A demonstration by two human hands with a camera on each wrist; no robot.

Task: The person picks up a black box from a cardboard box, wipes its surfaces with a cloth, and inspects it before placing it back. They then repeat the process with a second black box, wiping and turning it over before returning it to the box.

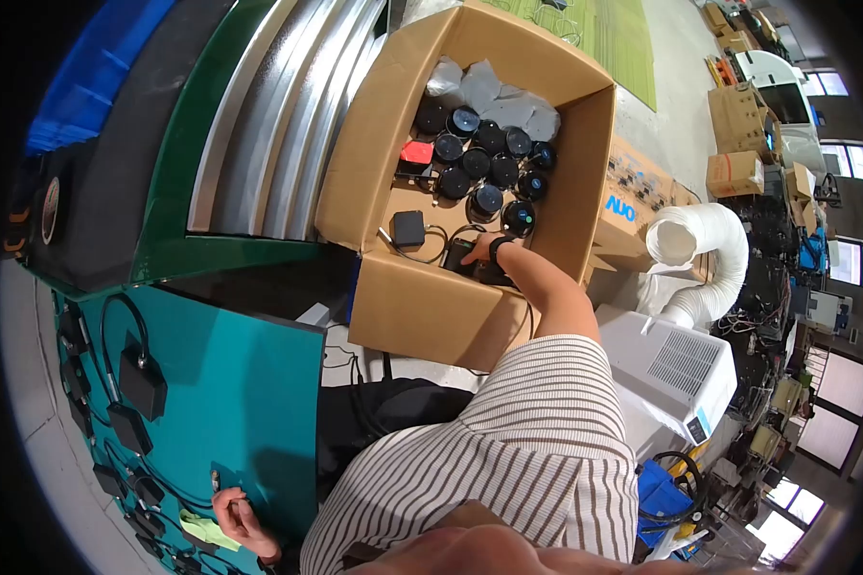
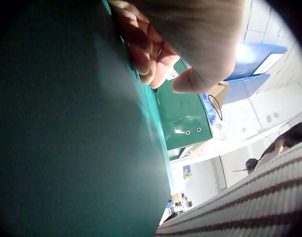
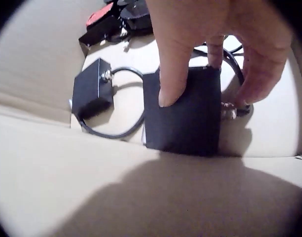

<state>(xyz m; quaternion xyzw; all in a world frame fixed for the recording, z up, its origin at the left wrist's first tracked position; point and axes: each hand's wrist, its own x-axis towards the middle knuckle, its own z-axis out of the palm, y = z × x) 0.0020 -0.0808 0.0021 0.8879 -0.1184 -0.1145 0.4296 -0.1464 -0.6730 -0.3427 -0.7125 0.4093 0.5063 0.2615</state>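
Note:
In the head view my right hand (image 1: 484, 251) reaches into a cardboard box (image 1: 403, 297). The right wrist view shows the hand (image 3: 220, 44) gripping a square black box (image 3: 183, 118), thumb on its face and fingers behind it, near a metal connector (image 3: 229, 111). A second black box (image 3: 93, 89) with a looped cable lies beside it. My left hand (image 1: 240, 517) rests at the teal table (image 1: 221, 393), fingers loosely curled, near a small connector (image 1: 215, 477) and a yellow-green item (image 1: 206, 529). The left wrist view shows this hand (image 2: 190, 39) at the table's edge, holding nothing visible.
Several round black items (image 1: 476, 163), a red-topped piece (image 1: 416, 152) and clear plastic bags (image 1: 508, 103) lie farther in the carton. Black boxes with cables (image 1: 144, 383) line the table's far left. A white appliance (image 1: 666, 364) with a hose (image 1: 724, 249) stands right.

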